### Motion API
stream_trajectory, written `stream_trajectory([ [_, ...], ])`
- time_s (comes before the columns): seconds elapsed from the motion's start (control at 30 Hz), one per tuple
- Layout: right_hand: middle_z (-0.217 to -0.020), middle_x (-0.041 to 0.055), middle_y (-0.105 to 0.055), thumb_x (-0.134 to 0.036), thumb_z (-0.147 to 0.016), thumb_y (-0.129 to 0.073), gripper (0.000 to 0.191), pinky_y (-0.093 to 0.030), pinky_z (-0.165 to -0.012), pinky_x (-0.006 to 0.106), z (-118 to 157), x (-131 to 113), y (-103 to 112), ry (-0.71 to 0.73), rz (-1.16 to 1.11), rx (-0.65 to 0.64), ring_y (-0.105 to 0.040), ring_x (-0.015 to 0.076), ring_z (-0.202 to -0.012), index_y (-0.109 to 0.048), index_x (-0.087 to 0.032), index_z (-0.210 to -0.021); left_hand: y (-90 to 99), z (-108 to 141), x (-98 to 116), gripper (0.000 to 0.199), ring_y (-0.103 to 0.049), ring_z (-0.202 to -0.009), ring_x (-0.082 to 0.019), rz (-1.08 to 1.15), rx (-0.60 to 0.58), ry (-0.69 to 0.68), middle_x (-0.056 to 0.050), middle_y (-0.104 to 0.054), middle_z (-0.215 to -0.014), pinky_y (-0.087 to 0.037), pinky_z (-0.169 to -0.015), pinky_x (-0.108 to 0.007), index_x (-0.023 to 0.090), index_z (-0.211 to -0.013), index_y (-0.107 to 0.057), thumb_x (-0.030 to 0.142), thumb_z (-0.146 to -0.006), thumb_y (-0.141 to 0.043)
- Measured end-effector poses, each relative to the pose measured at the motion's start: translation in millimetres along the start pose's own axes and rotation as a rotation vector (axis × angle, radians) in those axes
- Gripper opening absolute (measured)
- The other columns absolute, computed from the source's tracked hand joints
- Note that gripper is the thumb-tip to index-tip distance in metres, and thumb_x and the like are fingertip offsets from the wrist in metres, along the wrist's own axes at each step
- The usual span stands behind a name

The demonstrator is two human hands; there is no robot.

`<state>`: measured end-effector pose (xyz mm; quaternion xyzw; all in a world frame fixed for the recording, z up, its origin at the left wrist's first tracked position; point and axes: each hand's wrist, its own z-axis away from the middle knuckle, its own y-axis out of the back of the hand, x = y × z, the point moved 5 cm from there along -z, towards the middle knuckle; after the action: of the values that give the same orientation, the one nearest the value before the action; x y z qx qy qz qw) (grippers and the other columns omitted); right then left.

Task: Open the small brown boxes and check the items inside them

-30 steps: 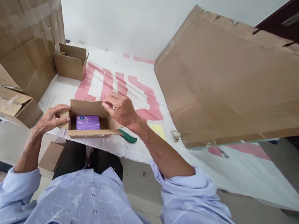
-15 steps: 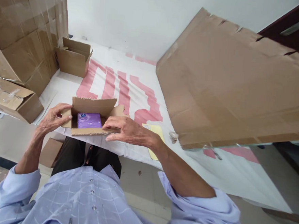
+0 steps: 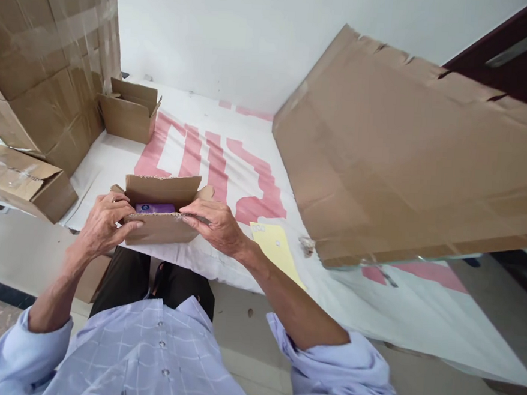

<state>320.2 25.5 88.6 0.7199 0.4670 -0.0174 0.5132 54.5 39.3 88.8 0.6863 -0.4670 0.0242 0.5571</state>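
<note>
On the table (image 3: pixel 189 104), the left hand (image 3: pixel 108 221) clasps the left end of an open box (image 3: pixel 162 231) between thumb and fingers, the right hand (image 3: pixel 216 223) pinches its near edge — and a purple pack (image 3: pixel 155 208) lies inside.

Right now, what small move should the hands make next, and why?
Perhaps the right hand should fold the right end flap inward: the flap stands open beside that hand, and the purple packet already lies inside the cardboard box.
</note>
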Motion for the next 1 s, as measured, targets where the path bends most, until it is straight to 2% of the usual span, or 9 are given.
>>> stream_trajectory([
  [0.17,-0.097,0.0106,-0.083,-0.029,-0.110,-0.055,0.030,-0.063,-0.090,0.040,-1,0,-2,0.056,0.097,0.065,-0.078,0.0232,-0.092,-0.082,-0.023,-0.100,1.8,-2,-2,0.032,-0.067,-0.099,-0.034,-0.009,-0.005,0.010,-0.009,-0.072,-0.074,-0.053,-0.086,-0.046,0.025,-0.071,-0.073,0.046,-0.096,-0.072],
  [0.33,-0.105,0.0106,-0.082,-0.034,-0.110,-0.057,0.027,-0.060,-0.094,0.041,-1,-6,-5,0.106,0.178,0.030,-0.076,0.0242,-0.101,-0.081,-0.023,-0.105,2.9,0,0,0.031,-0.065,-0.096,-0.032,-0.020,-0.009,0.017,-0.008,-0.069,-0.074,-0.053,-0.083,-0.043,0.025,-0.068,-0.069,0.041,-0.095,-0.074],
  [0.47,-0.103,0.0084,-0.081,-0.027,-0.112,-0.052,0.033,-0.056,-0.085,0.037,-1,-11,-10,0.148,0.345,0.042,-0.072,0.0213,-0.093,-0.080,-0.025,-0.095,2.8,0,-1,0.032,-0.064,-0.095,-0.031,-0.013,0.003,0.030,-0.008,-0.067,-0.074,-0.051,-0.080,-0.041,0.024,-0.067,-0.068,0.041,-0.093,-0.075],
  [0.57,-0.101,0.0062,-0.079,-0.019,-0.110,-0.055,0.031,-0.050,-0.083,0.036,2,-16,-13,0.209,0.478,0.153,-0.067,0.0202,-0.093,-0.078,-0.026,-0.091,4.1,-1,0,0.031,-0.065,-0.092,-0.028,-0.037,0.001,0.060,-0.008,-0.068,-0.082,-0.049,-0.078,-0.040,0.022,-0.068,-0.068,0.040,-0.092,-0.075],
  [0.73,-0.095,0.0047,-0.077,-0.009,-0.103,-0.067,0.020,-0.046,-0.083,0.037,17,-28,-19,0.410,0.580,0.389,-0.063,0.0199,-0.094,-0.076,-0.023,-0.093,4.9,-3,1,0.027,-0.065,-0.090,-0.024,-0.118,-0.031,0.150,-0.009,-0.068,-0.096,-0.049,-0.080,-0.038,0.019,-0.069,-0.069,0.034,-0.091,-0.074],
  [0.83,-0.096,0.0048,-0.078,-0.008,-0.103,-0.066,0.020,-0.049,-0.082,0.037,25,-30,-24,0.428,0.572,0.429,-0.064,0.0194,-0.093,-0.077,-0.023,-0.096,4.8,-4,1,0.026,-0.064,-0.087,-0.023,-0.154,-0.042,0.174,-0.008,-0.067,-0.096,-0.049,-0.081,-0.038,0.019,-0.069,-0.070,0.034,-0.090,-0.075],
  [1.0,-0.096,0.0064,-0.077,-0.006,-0.101,-0.067,0.019,-0.052,-0.082,0.037,37,-27,-32,0.363,0.489,0.454,-0.068,0.0205,-0.093,-0.077,-0.022,-0.102,5.2,-5,1,0.028,-0.063,-0.085,-0.022,-0.171,-0.048,0.154,-0.006,-0.067,-0.091,-0.049,-0.080,-0.037,0.020,-0.067,-0.070,0.034,-0.090,-0.075],
])
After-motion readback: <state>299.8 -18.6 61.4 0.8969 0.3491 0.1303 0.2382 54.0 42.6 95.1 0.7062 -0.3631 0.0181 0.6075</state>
